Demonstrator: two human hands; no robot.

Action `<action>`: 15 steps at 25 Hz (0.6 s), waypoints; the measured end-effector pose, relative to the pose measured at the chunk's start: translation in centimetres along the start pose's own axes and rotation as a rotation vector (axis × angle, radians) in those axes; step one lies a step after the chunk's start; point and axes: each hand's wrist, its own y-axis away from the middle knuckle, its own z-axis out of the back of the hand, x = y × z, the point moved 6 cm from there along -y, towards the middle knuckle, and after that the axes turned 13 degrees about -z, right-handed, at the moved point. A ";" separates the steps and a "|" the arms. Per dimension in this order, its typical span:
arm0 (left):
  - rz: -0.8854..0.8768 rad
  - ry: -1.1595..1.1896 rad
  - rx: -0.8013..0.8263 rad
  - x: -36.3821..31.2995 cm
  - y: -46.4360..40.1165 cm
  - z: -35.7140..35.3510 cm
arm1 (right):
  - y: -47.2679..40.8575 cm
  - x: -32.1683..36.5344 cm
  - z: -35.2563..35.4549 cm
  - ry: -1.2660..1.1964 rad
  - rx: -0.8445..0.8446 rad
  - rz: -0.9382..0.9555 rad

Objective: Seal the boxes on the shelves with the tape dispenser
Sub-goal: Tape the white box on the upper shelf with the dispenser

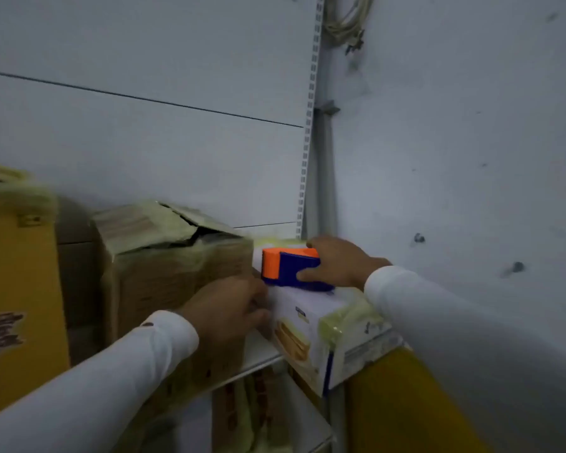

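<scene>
A white printed box (pixel 311 325) stands on the white shelf (pixel 258 354) at the right end, with yellowish tape over its near corner. On its top sits the orange and blue tape dispenser (pixel 288 266), which my right hand (pixel 337 263) grips from the right side. My left hand (pixel 229 308) presses against the box's left side, fingers curled at its upper edge. A brown cardboard box (pixel 164 266) with a crumpled, partly open top stands just to the left.
A tall yellow box (pixel 17 289) stands at the far left of the shelf. More taped boxes (pixel 242 416) sit on the shelf below. A slotted upright (pixel 307 142) runs up the back wall, with coiled cable (pixel 347 21) hanging near the top.
</scene>
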 end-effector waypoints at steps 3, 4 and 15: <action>0.076 -0.023 0.041 0.1 -0.1 -1.0 | -2.3 -1.1 -2.7 0.105 0.104 0.014; 0.106 -0.043 0.062 0.0 -0.1 -1.3 | -2.9 -1.6 -3.5 0.114 0.138 0.002; 0.272 -0.087 0.134 -2.2 -2.6 -3.9 | -5.2 -3.0 -5.4 -0.021 0.256 0.238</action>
